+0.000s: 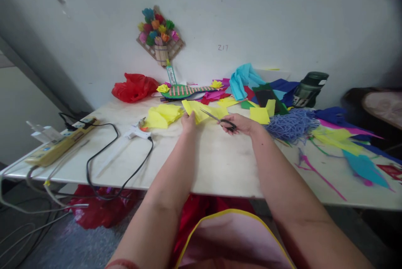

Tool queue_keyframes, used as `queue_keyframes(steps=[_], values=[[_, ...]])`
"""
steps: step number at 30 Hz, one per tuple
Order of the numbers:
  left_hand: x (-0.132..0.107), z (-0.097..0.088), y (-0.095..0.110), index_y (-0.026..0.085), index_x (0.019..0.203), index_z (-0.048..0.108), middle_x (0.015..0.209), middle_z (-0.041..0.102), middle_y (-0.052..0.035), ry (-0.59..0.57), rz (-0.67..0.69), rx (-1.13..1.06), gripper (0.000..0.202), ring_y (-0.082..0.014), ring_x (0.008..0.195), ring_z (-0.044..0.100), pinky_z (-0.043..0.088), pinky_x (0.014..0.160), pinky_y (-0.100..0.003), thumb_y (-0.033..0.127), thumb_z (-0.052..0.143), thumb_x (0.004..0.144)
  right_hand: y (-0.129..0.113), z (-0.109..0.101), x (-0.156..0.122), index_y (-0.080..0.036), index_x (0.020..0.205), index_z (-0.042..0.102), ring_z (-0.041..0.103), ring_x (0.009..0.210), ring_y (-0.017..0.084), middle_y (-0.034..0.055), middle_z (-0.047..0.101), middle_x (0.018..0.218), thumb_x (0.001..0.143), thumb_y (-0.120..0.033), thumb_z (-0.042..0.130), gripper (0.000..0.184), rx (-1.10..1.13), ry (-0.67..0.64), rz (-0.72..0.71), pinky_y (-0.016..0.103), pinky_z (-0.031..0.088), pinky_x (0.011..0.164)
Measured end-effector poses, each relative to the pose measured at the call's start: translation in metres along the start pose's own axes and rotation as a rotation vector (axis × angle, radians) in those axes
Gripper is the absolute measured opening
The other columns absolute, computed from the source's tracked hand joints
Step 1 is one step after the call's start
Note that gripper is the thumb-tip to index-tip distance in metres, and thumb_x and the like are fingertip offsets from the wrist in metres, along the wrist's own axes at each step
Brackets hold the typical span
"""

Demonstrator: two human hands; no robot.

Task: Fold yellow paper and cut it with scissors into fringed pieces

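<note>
My left hand [189,123] pinches a folded yellow paper sheet [201,109] and holds it just above the white table [216,164]. In my right hand [240,124] are black-handled scissors [220,119], fingers through the loops, with the blades open and pointing left into the yellow sheet. Another crumpled yellow paper [163,116] lies to the left of my left hand.
A glue gun [138,133] with a black cord and a power strip [59,142] lie at the left. Red plastic bag [135,87], a paper flower craft [160,34] on the wall, coloured paper scraps, blue-purple yarn [293,124] and a dark bottle [309,89] crowd the back and right.
</note>
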State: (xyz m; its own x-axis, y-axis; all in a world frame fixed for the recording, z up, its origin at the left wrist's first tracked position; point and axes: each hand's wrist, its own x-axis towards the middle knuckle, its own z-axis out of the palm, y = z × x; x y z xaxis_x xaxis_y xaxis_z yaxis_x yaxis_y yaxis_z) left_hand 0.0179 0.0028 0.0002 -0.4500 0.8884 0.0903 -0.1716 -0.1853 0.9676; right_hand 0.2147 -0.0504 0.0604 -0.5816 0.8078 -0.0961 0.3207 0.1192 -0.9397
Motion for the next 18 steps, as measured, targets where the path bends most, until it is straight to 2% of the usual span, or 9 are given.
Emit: queue_keyframes(steps=[4, 8, 13, 18], values=[[0.000, 0.001, 0.001, 0.012, 0.094, 0.057, 0.096, 0.063, -0.0093, 0.043, -0.030, -0.112, 0.023, -0.0149, 0.081, 0.062, 0.049, 0.067, -0.024, 0.019, 0.046, 0.076, 0.003, -0.007, -0.004, -0.010, 0.091, 0.056, 0.045, 0.035, 0.006, -0.0016, 0.055, 0.050, 0.071, -0.039, 0.058, 0.035, 0.007, -0.117, 0.118, 0.017, 0.027, 0.030], [-0.002, 0.002, 0.006, 0.014, 0.092, 0.058, 0.090, 0.064, -0.0075, 0.074, -0.073, -0.231, 0.020, -0.0147, 0.076, 0.062, 0.049, 0.070, -0.027, 0.016, 0.048, 0.075, 0.009, -0.011, -0.003, -0.010, 0.091, 0.056, 0.047, 0.035, 0.007, -0.0010, 0.055, 0.049, 0.073, -0.039, 0.057, 0.034, 0.023, -0.158, 0.171, 0.017, 0.029, 0.030], [-0.007, 0.003, 0.012, 0.013, 0.087, 0.060, 0.080, 0.064, -0.0063, 0.075, -0.098, -0.385, 0.017, -0.0149, 0.072, 0.062, 0.049, 0.072, -0.030, 0.012, 0.050, 0.073, 0.013, -0.006, 0.002, -0.011, 0.092, 0.056, 0.047, 0.035, 0.007, -0.0006, 0.056, 0.050, 0.076, -0.038, 0.053, 0.032, 0.029, -0.145, 0.129, 0.017, 0.028, 0.028], [-0.005, 0.004, 0.011, 0.015, 0.083, 0.060, 0.076, 0.063, -0.0042, 0.087, -0.115, -0.397, 0.013, -0.0138, 0.070, 0.062, 0.048, 0.071, -0.029, 0.013, 0.050, 0.074, 0.009, 0.003, 0.004, -0.011, 0.092, 0.055, 0.048, 0.036, 0.007, -0.0005, 0.056, 0.053, 0.075, -0.040, 0.054, 0.034, 0.051, -0.124, 0.092, 0.016, 0.027, 0.028]])
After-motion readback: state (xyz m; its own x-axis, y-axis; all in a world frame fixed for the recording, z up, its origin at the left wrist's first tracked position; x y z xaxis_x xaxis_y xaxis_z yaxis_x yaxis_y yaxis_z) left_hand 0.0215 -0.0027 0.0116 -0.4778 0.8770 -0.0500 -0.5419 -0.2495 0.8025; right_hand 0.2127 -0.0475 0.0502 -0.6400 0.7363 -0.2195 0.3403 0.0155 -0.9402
